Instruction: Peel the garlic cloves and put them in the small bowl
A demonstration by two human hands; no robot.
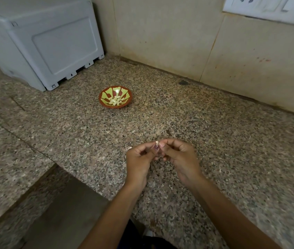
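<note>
So I'm watching the head cam feed here, and this looks well along to me. The small bowl (pixel 115 99) sits out on the granite counter (pixel 214 141) with a decent pile of peeled cloves (pixel 115 101) in it already. Right now both hands are up together above the counter, well short of the bowl: the left hand (pixel 139 162) and right hand (pixel 180 159) are both pinching one garlic clove (pixel 157 142) between fingertips, pale tip poking out the top. I'd guess the skin is mid-peel, but it's too small to say how much is off. I can't spot any unpeeled cloves waiting, so this may be a late one.

Around it: a grey plastic appliance (pixel 52 44) behind the bowl on the left, a socket plate (pixel 268 8) on the wall. Nothing stands between hands and bowl.
</note>
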